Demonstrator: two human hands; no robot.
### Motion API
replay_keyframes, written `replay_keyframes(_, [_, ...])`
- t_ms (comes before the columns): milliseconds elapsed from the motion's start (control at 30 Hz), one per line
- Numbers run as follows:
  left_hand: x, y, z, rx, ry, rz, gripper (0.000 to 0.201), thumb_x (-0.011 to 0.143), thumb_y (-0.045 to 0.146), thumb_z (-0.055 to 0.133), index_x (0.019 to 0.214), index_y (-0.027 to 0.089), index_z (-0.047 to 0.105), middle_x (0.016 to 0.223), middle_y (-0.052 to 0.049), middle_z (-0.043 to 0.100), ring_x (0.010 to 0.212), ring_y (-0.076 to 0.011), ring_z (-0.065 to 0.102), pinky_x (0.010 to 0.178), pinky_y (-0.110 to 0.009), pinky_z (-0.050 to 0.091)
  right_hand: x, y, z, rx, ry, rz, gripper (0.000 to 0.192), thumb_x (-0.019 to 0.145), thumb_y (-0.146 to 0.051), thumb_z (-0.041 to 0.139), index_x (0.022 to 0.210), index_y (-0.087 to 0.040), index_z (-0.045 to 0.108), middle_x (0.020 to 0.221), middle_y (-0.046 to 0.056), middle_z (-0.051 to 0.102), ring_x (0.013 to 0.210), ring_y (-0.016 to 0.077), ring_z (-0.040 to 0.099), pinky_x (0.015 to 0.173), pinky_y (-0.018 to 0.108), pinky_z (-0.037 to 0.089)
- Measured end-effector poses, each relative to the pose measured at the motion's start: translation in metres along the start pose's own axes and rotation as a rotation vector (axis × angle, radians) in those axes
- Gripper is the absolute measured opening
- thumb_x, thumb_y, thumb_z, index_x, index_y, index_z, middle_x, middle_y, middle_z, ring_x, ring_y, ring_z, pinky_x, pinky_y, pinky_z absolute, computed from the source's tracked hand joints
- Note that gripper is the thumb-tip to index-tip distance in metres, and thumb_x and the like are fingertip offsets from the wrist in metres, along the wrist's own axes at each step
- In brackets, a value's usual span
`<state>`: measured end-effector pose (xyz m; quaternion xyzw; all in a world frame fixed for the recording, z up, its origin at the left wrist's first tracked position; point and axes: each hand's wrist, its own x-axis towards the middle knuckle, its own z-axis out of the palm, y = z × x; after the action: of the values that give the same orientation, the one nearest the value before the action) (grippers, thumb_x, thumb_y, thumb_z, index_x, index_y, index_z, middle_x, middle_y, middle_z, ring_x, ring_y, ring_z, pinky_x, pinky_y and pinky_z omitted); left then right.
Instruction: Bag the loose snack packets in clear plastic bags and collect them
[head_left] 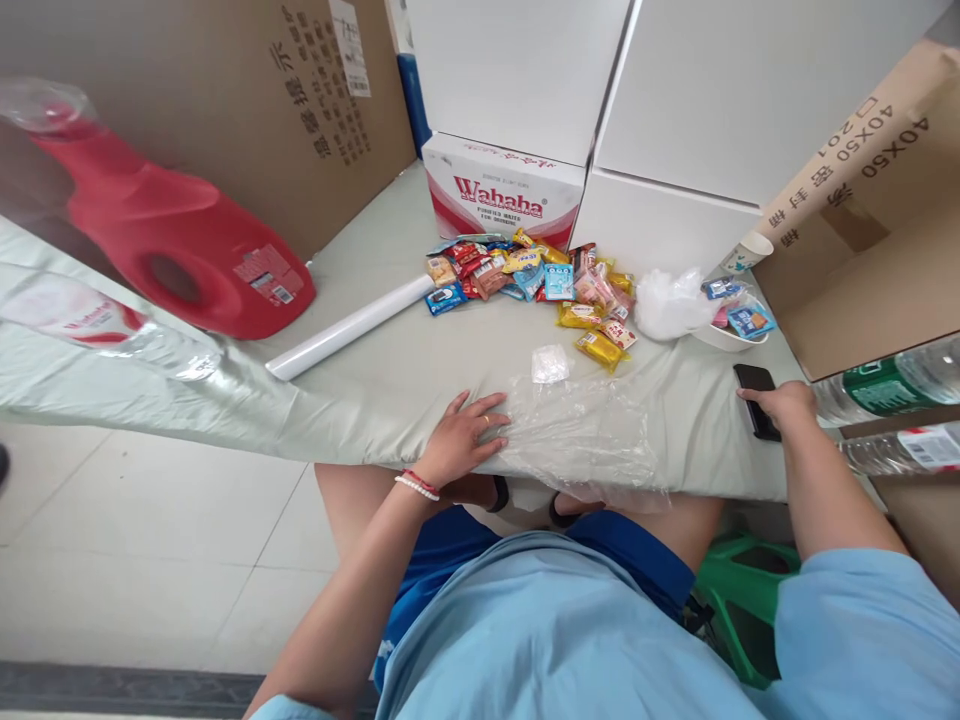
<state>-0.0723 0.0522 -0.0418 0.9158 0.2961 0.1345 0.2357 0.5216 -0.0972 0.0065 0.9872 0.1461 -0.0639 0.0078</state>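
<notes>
My left hand (469, 435) lies flat near the table's front edge with its fingers spread. Its fingertips reach the left edge of a clear plastic bag (585, 430), which is spread flat and hangs slightly over the front. At the right, my right hand (787, 405) grips the edge of a black phone (757, 400) at the table surface; most of its fingers are hidden. A small folded white packet (550, 364) lies just behind the bag. Farther back is a pile of wrapped snacks (517, 270), with a yellow-wrapped snack (601, 351) closest to the bag.
A white roll (352, 325) lies left of the snacks. Nearby are a red jug (195, 240), a Wahaha carton (506, 195), a crumpled white plastic bag (671, 303) and a white bowl (731, 338) holding packets. Water bottles (900, 385) lie at right; a green stool (739, 590) stands below.
</notes>
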Motion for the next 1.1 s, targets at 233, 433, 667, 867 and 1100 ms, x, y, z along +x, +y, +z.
replay_keyframes(233, [0.001,-0.002,0.0,0.015,-0.006,0.002,0.033,0.098,0.044,0.057,0.124,0.028,0.07,0.156,-0.007,0.054,0.141,-0.0263,0.055,0.128,-0.058,0.021,-0.01,0.001,0.003,0.056,0.06,0.009,0.082,0.074,-0.047,0.088,0.129,0.007,0.061,0.116,0.038,0.066,0.106,0.0337,0.065,0.078,0.039,0.043])
replay_keyframes(433, [0.0,-0.001,0.001,0.016,0.009,0.017,0.034,0.099,0.044,0.056,0.125,0.028,0.07,0.157,-0.007,0.054,0.138,-0.0262,0.057,0.128,-0.057,0.022,-0.018,-0.001,0.0,0.078,0.085,-0.019,0.082,0.073,-0.05,0.088,0.128,0.005,0.061,0.118,0.038,0.065,0.104,0.036,0.066,0.079,0.04,0.045])
replay_keyframes(667, [-0.002,-0.003,0.002,0.025,0.016,0.039,0.032,0.101,0.042,0.055,0.125,0.027,0.069,0.157,-0.008,0.054,0.137,-0.025,0.058,0.128,-0.057,0.021,-0.077,-0.024,0.003,0.308,0.283,-0.359,0.043,0.091,-0.04,0.061,0.127,-0.017,0.066,0.111,0.013,0.074,0.098,0.0261,0.069,0.092,0.038,0.052])
replay_keyframes(867, [-0.002,0.0,0.0,0.008,0.011,0.026,0.032,0.1,0.041,0.055,0.125,0.027,0.07,0.157,-0.008,0.054,0.137,-0.026,0.059,0.129,-0.057,0.021,-0.067,-0.03,-0.014,0.167,0.299,-0.282,0.059,0.087,-0.045,0.069,0.137,-0.015,0.059,0.121,0.017,0.071,0.11,0.0321,0.066,0.096,0.045,0.049])
replay_keyframes(1100, [-0.003,-0.003,0.001,-0.018,0.017,0.026,0.032,0.099,0.042,0.057,0.124,0.028,0.071,0.156,-0.007,0.055,0.136,-0.027,0.059,0.129,-0.058,0.022,-0.022,0.001,-0.005,-0.098,-0.042,-0.092,0.075,0.081,-0.062,0.076,0.13,-0.007,0.063,0.126,0.031,0.064,0.117,0.0406,0.062,0.093,0.046,0.049])
